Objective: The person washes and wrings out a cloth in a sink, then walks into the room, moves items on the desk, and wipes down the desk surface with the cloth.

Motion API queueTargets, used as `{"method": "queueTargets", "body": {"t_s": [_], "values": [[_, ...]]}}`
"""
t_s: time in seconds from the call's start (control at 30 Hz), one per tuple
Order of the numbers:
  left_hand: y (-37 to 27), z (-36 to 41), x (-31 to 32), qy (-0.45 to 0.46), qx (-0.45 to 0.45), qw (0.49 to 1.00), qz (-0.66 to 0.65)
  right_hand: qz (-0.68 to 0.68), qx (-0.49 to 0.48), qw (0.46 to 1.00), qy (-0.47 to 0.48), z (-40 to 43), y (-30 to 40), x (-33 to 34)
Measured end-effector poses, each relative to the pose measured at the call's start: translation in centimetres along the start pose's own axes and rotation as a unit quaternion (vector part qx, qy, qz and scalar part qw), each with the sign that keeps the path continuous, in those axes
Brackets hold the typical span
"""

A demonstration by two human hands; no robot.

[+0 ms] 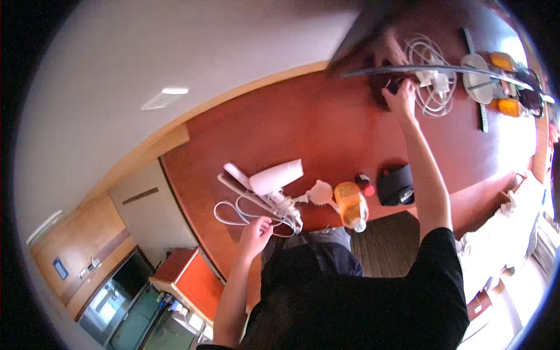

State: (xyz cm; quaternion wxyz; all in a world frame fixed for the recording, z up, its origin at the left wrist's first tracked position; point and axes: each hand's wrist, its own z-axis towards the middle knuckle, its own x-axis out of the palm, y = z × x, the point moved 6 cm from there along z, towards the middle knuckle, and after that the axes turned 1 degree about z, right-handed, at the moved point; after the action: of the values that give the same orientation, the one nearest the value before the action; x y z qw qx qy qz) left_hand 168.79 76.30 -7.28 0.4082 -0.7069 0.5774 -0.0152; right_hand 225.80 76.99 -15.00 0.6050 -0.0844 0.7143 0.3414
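My right hand (402, 99) reaches to the far side of the reddish-brown table (323, 118). Its thumb and fingers are around a small dark object (393, 85), too shadowed to name. Just right of it lies a coiled white cable (437, 107) with a white plug or adapter (442, 83). My left hand (256, 236), fingers loosely curled, is low over the near edge beside a looped pale cord (227, 214); whether it touches the cord cannot be told. Above it lie a pale pink hair dryer (278, 177), a hair straightener (245, 190) and a pink hairbrush (321, 192).
Near my lap stand a bottle of orange liquid (350, 205), a small red-capped bottle (365, 184) and a black pouch (395, 186). A glossy upright panel with a thin edge (437, 68) mirrors the far things. Right lie a remote control (483, 118) and an orange container (509, 107).
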Motion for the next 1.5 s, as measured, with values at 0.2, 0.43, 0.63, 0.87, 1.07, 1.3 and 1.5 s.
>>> {"method": "queueTargets", "body": {"t_s": [0.2, 0.43, 0.63, 0.87, 1.07, 1.3, 1.5], "values": [[5.4, -0.6, -0.9, -0.15, -0.005, 0.984, -0.093, 0.007, -0.133, 0.989, -0.058, 2.0, 1.3, 4.6], [6.1, -2.9, -0.7, -0.147, -0.063, 0.976, -0.145, -0.033, -0.013, 0.997, -0.075, 4.4, -0.7, 3.2], [14.8, -8.3, 3.4, -0.14, -0.149, 0.956, -0.211, -0.059, -0.009, 0.998, -0.021, 3.5, 4.0, 4.4], [17.7, -10.6, 2.6, -0.132, -0.238, 0.926, -0.261, 0.03, -0.02, 0.999, -0.007, -1.6, 11.2, 7.7], [24.1, -9.2, 0.5, -0.182, -0.204, 0.91, -0.312, 0.046, -0.081, 0.996, 0.006, -10.0, 25.1, 12.8], [35.1, -7.0, -5.1, -0.3, -0.137, 0.87, -0.366, 0.018, -0.159, 0.983, 0.091, -18.4, 37.2, 18.5], [42.9, -5.6, -9.9, -0.241, -0.219, 0.837, -0.439, -0.16, -0.185, 0.959, 0.142, -23.3, 45.2, 21.4]]}}
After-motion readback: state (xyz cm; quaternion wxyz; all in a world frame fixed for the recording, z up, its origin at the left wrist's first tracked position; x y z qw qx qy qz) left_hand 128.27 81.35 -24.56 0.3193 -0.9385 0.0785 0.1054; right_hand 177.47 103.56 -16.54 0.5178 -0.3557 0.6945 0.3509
